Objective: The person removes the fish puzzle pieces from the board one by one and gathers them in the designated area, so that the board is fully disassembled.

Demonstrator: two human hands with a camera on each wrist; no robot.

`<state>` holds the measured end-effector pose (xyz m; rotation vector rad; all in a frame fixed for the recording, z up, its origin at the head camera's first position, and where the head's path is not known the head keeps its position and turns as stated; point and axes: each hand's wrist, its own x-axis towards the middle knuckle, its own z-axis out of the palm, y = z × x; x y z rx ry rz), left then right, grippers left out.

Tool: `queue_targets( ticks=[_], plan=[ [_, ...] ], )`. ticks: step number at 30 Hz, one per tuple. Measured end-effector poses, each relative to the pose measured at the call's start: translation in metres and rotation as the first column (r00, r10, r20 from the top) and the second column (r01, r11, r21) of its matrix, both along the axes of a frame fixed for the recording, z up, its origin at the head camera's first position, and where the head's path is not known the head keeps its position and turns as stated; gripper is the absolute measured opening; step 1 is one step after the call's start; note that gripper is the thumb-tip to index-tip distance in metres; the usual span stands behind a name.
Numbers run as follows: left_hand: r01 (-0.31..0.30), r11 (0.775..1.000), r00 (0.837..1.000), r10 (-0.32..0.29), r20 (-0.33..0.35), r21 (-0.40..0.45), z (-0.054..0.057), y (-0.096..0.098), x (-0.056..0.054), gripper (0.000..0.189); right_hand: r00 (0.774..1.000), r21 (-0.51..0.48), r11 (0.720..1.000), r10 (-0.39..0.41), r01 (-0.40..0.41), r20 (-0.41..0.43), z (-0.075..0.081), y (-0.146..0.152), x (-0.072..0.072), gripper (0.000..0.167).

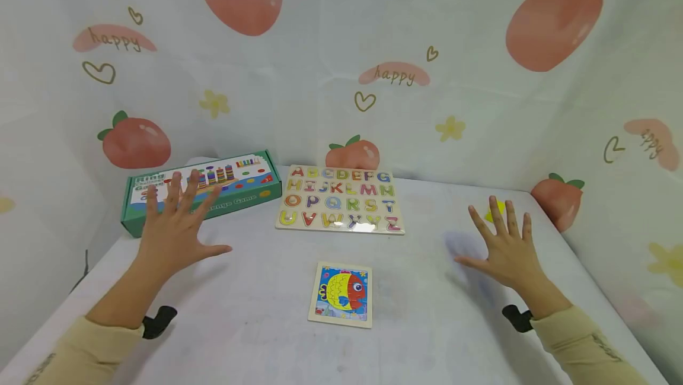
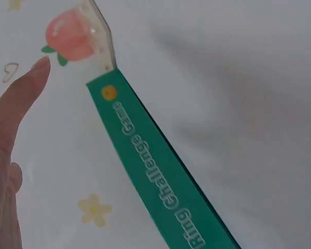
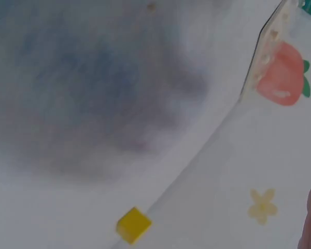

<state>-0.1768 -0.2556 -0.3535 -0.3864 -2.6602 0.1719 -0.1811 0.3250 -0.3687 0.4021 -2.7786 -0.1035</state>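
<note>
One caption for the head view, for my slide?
Two open hands hover above a fish puzzle.

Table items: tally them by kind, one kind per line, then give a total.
Puzzle boards: 2, the alphabet puzzle board and the fish puzzle
Game boxes: 1, the green ring game box
Small blocks: 1, the yellow block by the back wall
Total: 4
Both hands, left hand and right hand, hover open and hold nothing.
</note>
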Motion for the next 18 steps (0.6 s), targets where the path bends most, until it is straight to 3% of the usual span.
queue_targets(
  ticks=[7, 10, 13, 18],
  plan=[
    [0.061, 0.998, 0.998, -0.062, 0.018, 0.035, 0.000, 0.021, -0.002, 0.120, 0.999, -0.026, 0.999, 0.035, -0.035, 0.010, -0.001, -0.024, -0.005, 0.102],
    [0.094, 0.993, 0.993, -0.099, 0.066, 0.078, -0.003, 0.033, -0.005, 0.122, 0.999, -0.044, 0.998, 0.039, -0.038, 0.018, -0.003, -0.034, -0.011, 0.103],
    [0.123, 0.984, 0.979, -0.141, 0.144, 0.131, -0.007, 0.048, -0.005, 0.121, 0.998, -0.083, 0.996, 0.049, -0.046, 0.030, -0.005, -0.046, -0.015, 0.104],
    [0.158, 0.962, 0.937, -0.217, 0.274, 0.222, -0.008, 0.077, -0.003, 0.116, 0.995, -0.159, 0.987, 0.049, -0.035, 0.089, -0.005, -0.066, -0.018, 0.105]
  ],
)
